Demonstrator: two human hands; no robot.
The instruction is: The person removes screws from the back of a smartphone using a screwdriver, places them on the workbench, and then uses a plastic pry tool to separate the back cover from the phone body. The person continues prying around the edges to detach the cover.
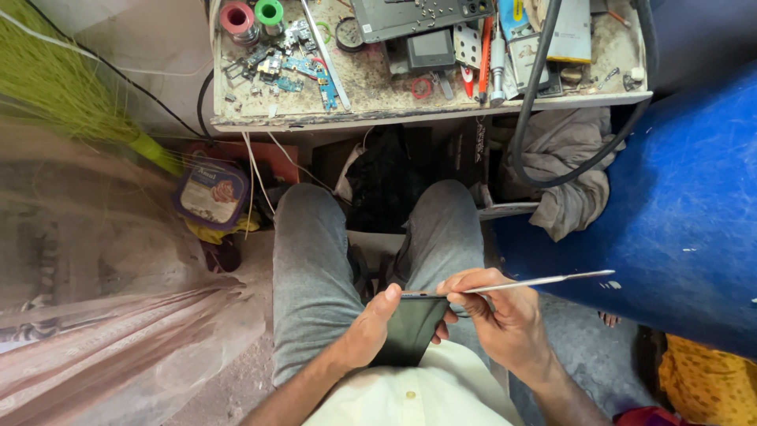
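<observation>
While I sat over my knees, the items ran thus: blue barrel [678, 213] at my right; cluttered workbench [426, 106] ahead, bearing circuit boards [288, 67]; dark phone [410, 331] over my lap, gripped edgewise in my left hand [371, 331]; thin metal pry tool [536, 282], pinched in my right hand [501, 315], tip touching the phone's top edge.

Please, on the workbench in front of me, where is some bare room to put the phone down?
The workbench has a bare patch along its front edge, between the blue circuit boards and the red ring. Another lies at the right front, under the black hose. The back is crowded with solder spools, a metal tray and tools. Left hand holds the phone; right hand holds a metal pry tool.
</observation>
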